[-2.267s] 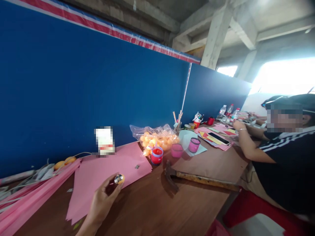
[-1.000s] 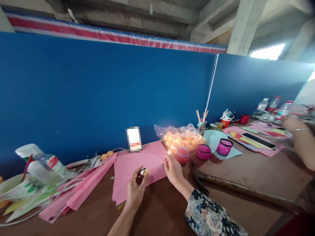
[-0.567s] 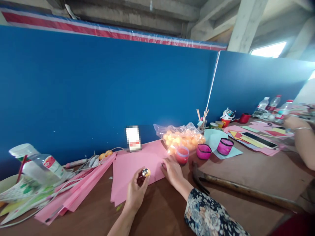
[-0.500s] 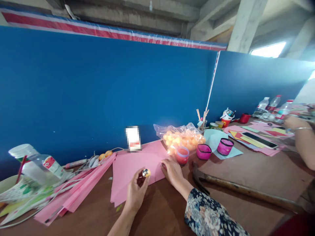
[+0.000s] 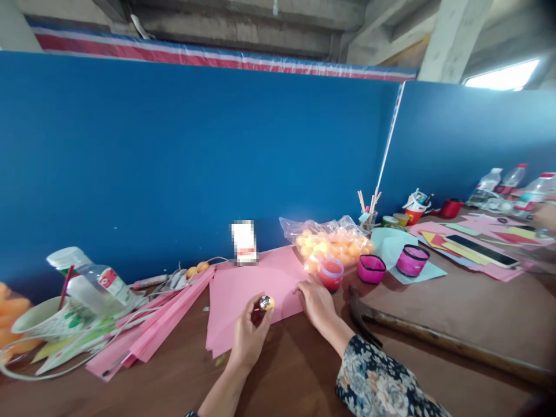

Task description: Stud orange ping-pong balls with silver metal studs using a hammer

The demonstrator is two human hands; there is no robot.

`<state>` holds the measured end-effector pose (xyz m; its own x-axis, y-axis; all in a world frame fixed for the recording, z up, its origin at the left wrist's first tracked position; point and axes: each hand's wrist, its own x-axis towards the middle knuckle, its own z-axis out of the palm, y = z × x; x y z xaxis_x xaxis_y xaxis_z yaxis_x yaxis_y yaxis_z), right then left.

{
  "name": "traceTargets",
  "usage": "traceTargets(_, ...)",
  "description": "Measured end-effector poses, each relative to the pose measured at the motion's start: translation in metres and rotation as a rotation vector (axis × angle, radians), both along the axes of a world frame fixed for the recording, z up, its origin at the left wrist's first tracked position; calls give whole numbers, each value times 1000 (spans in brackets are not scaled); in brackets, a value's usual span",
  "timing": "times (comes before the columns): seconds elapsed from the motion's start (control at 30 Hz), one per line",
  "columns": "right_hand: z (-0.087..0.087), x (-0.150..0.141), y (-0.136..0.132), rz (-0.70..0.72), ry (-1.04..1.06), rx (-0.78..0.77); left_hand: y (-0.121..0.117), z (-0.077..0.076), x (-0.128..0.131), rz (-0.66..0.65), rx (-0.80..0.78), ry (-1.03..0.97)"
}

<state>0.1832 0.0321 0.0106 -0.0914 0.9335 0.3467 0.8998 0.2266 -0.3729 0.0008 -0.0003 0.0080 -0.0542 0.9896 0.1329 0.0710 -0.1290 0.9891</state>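
Head view: ball (image 5: pixel 266 303) (part silvery) sits pinched in left hand (image 5: pixel 251 337)

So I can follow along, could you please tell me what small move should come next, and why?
The right hand should probably pinch the small silvery bit, since it lies at the fingertips on the pink paper and the left hand holds the ball.
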Motion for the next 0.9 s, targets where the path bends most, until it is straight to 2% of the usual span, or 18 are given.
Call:
traceTargets(0.3, 1, 0, -3, -6, -5, -6, 1, -7, 0, -11, 43, 69)
traceTargets(0.9, -4, -1, 0, 8, -42, -15, -4, -4, 3, -27, 68, 59)
